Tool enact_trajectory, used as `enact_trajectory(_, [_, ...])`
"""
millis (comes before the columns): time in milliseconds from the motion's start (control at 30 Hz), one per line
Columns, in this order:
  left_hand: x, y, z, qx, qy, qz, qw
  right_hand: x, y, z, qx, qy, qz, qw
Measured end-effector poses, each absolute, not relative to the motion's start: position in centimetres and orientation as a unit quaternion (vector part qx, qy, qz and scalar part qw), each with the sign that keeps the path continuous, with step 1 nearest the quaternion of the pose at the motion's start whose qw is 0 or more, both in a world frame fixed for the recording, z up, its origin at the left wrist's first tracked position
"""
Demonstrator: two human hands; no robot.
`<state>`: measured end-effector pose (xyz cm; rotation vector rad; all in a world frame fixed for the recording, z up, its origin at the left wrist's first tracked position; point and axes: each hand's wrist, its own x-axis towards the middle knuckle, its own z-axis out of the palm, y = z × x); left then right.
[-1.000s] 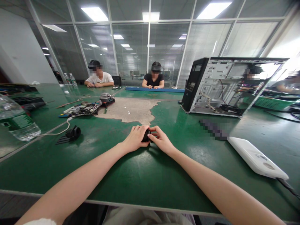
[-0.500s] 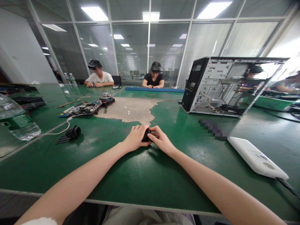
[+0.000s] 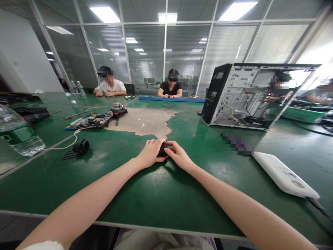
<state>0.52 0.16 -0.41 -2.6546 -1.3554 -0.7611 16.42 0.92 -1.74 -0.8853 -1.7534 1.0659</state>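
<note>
Both my hands meet at the middle of the green table (image 3: 125,201). A small black rounded object (image 3: 161,150) sits between them, mostly covered by fingers, so its kind does not show. My left hand (image 3: 151,152) is wrapped round its left side. On its right side, the bent fingers and thumb of my right hand (image 3: 178,154) pinch it. Off to the left lies a black plastic part (image 3: 81,147) with a round body and flat prongs.
A computer case (image 3: 218,95) with its side off stands at right, near a white power bank (image 3: 283,173) with a cable. At left are a water bottle (image 3: 19,132) and a circuit board (image 3: 90,121). Two people sit across the table behind a blue strip (image 3: 171,99).
Almost nothing differs. The black object appears very slightly turned between my hands, which stay in the same place.
</note>
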Motion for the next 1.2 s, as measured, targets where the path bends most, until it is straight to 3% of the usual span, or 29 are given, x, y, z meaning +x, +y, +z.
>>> enact_trajectory(1200, [0.47,0.21,-0.5,-0.863,-0.44,-0.244,0.048,16.38,0.76,-1.69,-0.32,-0.719,0.416,0.456])
